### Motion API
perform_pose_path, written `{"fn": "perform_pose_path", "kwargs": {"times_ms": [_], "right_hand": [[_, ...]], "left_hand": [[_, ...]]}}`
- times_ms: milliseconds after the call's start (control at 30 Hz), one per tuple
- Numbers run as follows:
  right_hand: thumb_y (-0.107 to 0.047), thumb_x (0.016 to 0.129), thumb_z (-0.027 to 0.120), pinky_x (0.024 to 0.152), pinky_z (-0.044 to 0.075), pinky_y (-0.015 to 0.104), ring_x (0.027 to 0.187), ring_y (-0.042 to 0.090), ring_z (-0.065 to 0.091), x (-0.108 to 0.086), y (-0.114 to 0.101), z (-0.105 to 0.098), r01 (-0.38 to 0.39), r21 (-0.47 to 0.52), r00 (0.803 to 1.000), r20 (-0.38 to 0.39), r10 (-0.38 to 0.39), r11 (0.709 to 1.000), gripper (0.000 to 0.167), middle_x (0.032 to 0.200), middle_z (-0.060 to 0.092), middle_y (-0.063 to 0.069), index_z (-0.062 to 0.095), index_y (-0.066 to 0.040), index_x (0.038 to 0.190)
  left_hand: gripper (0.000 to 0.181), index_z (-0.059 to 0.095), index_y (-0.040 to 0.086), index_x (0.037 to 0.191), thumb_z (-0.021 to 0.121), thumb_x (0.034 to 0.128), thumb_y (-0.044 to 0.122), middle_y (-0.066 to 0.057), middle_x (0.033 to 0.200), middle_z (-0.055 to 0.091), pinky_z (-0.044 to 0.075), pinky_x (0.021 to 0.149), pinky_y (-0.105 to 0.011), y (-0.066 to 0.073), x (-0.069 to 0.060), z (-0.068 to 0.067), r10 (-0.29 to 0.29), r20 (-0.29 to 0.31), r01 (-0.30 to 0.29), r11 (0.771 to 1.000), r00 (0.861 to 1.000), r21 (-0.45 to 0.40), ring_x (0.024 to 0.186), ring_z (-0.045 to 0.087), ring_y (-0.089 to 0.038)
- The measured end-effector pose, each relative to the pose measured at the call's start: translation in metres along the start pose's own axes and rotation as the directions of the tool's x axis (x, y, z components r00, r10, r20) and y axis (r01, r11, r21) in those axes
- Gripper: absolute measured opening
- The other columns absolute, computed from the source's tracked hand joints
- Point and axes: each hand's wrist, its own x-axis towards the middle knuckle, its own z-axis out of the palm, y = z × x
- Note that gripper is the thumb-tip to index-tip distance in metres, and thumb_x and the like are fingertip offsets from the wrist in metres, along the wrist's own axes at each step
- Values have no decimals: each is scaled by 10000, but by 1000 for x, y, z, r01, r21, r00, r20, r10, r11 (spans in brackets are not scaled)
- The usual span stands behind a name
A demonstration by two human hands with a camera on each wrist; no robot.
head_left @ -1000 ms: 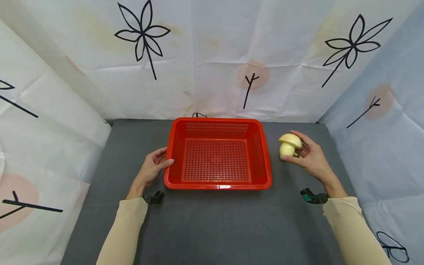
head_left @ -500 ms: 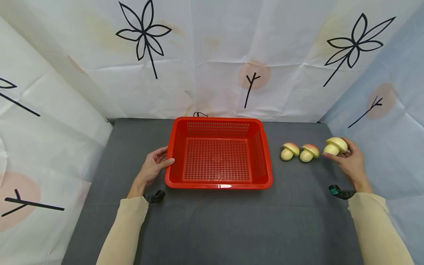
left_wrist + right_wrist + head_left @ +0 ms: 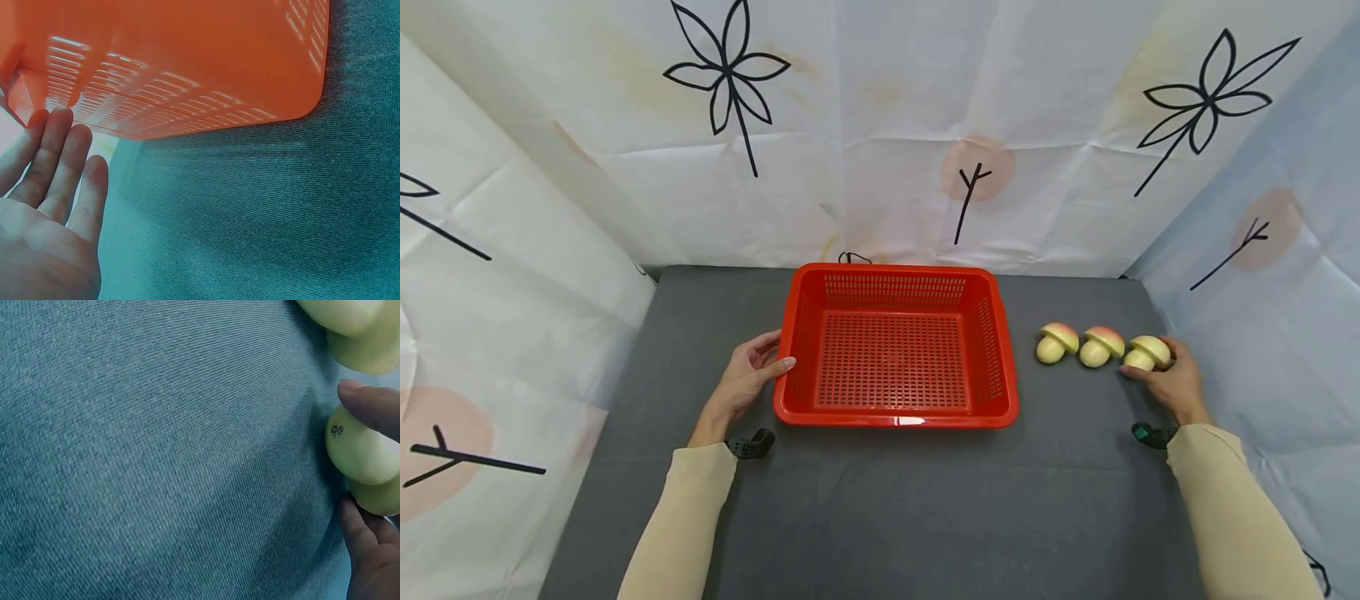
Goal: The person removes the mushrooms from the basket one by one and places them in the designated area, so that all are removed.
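My left hand (image 3: 747,379) holds the left rim of a red plastic basket (image 3: 955,419), its thumb over the rim. In the left wrist view, the fingers (image 3: 78,153) reach up along the outer wall. On the right, my right hand (image 3: 1180,387) grips a toy mushroom (image 3: 1145,354) at the table surface, thumb on one side and fingers on the other. Two more toy mushrooms, one nearest the basket (image 3: 1056,342) and one in the middle (image 3: 1101,347), lie in a row beside it. Their caps are pale yellow with reddish tops.
A dark grey cloth (image 3: 925,517) covers the table. White printed curtains (image 3: 880,192) stand behind it and along both sides. Slotted walls and a meshed floor form the basket, in which nothing lies. A black wrist camera (image 3: 752,444) is strapped to each wrist.
My right hand has gone from near the basket to the far right; two mushrooms now lie on the table. It has lowered the third beside them. The left hand has stayed on the basket.
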Motion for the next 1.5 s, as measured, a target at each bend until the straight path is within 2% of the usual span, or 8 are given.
{"fn": "perform_pose_path", "kwargs": {"times_ms": [167, 267, 700, 933, 1100, 1267, 1500], "right_hand": [[-196, 920, 741, 982, 347, 645, 1259, 563, 368, 4, -1, 2, 7, -6, 1000, 3, -7, 1000, 877, 1480, 297, 426, 209, 124, 1540], [-195, 923, 731, 992, 338, 672, 1267, 582, 354, 5, -2, 2, 7, -8, 1000, 14, -6, 1000, 884, 1480, 281, 435, 189, 127, 1542], [-218, 926, 731, 961, 354, 655, 1243, 556, 363, 5, -7, -2, -13, 8, 999, 53, 13, 1000, 889, 1484, 275, 425, 189, 116, 1547], [-278, 931, 734, 1013, 348, 647, 1302, 554, 351, 6, -7, -2, -46, 12, 997, 63, 45, 999, 920, 1514, 272, 399, 175, 77, 1570], [-287, 946, 719, 958, 394, 626, 1285, 543, 382, 5, -8, -2, -36, 3, 996, 80, 36, 999, 907, 1496, 304, 398, 173, 73, 1574], [-261, 952, 713, 955, 382, 646, 1261, 569, 379, 3, -8, -5, -27, 18, 996, 81, 25, 999, 889, 1462, 303, 435, 176, 108, 1556], [-277, 949, 710, 927, 390, 634, 1250, 571, 381, 0, -3, -7, -40, 11, 996, 78, 39, 999, 905, 1459, 292, 451, 161, 101, 1562]], "left_hand": [[619, 420, -19, 1508, 696, 958, 50, -253, 1456, 503, 525, 957, -233, 1, 0, 1, -1, 4, 1, 1000, 1000, -11, 1226, 589, -255], [622, 418, -26, 1507, 697, 956, 43, -260, 1457, 500, 522, 961, -227, 1, -1, 1, 0, 4, 0, 1000, 1000, -11, 1232, 584, -259], [625, 416, -28, 1508, 697, 954, 39, -261, 1456, 501, 519, 963, -221, 1, 0, 0, 3, 4, -3, 1000, 1000, -4, 1261, 553, -330], [626, 416, -33, 1506, 700, 953, 41, -266, 1453, 502, 517, 964, -219, 1, 0, 0, 6, 3, -6, 1000, 1000, -1, 1224, 585, -240], [619, 414, -36, 1505, 692, 956, 29, -273, 1452, 497, 521, 961, -226, 0, 0, -1, 6, 5, -6, 1000, 1000, -12, 1197, 602, -183], [624, 409, -43, 1505, 694, 955, 24, -277, 1462, 484, 523, 965, -234, -1, 1, -1, 0, 11, 0, 999, 1000, -33, 1197, 607, -156], [622, 414, -35, 1505, 696, 956, 33, -274, 1457, 492, 525, 962, -241, -2, 2, -2, -4, 11, 4, 999, 1000, -33, 1181, 617, -133]]}}
